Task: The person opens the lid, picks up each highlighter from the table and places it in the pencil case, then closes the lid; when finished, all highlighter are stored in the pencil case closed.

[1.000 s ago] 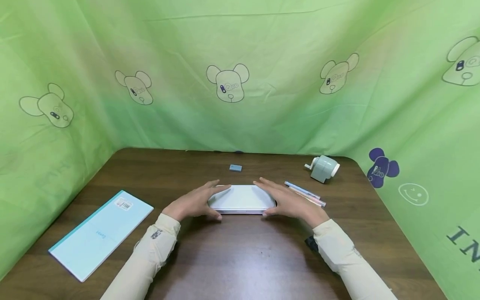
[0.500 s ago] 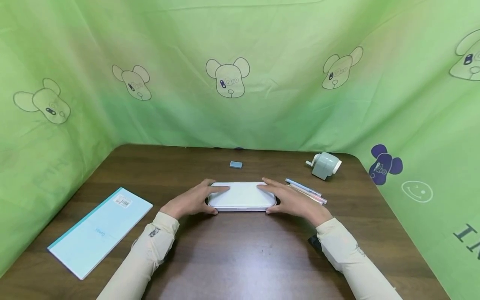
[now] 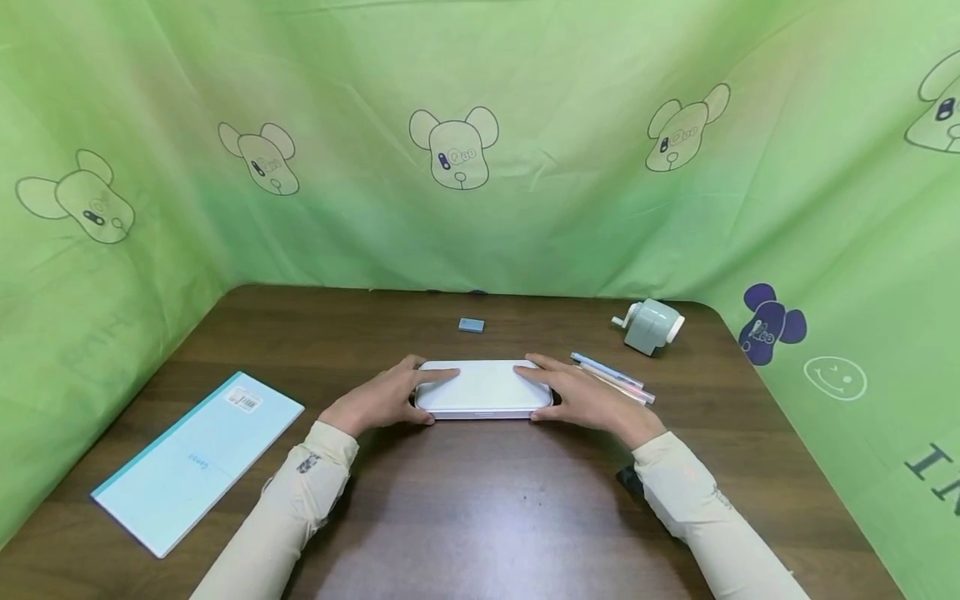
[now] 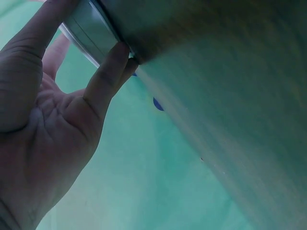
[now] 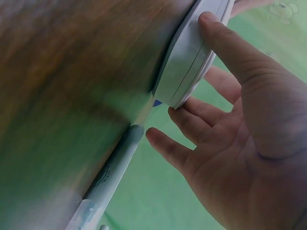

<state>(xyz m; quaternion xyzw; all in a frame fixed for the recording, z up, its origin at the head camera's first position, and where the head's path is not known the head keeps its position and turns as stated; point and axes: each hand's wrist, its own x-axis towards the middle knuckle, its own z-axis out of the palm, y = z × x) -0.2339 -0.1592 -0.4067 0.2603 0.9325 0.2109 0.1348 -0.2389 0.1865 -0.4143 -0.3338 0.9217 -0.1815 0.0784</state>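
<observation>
A flat white pencil case [image 3: 483,385] with rounded corners lies lengthwise across the middle of the table, its lid down and a seam running along its side. My left hand [image 3: 382,397] holds its left end, thumb at the front edge and index finger laid over the top. On the opposite end my right hand [image 3: 588,400] grips in the same way. In the right wrist view the thumb presses the side of the case [image 5: 184,62] and other fingertips meet its far edge. Fingers also touch the end of the case [image 4: 91,36] in the left wrist view.
Several slim pens [image 3: 611,379] lie just beyond my right hand. A grey-green crank pencil sharpener [image 3: 651,327] stands at the back right, and a small blue eraser [image 3: 471,325] lies behind the case. A light blue notebook [image 3: 198,467] is at the left. Green cloth [image 3: 465,242] surrounds the table.
Both hands have closed in on the ends of the pencil case, and the right index finger has settled on its top. The head view has tilted slightly downward; the case stays in place.
</observation>
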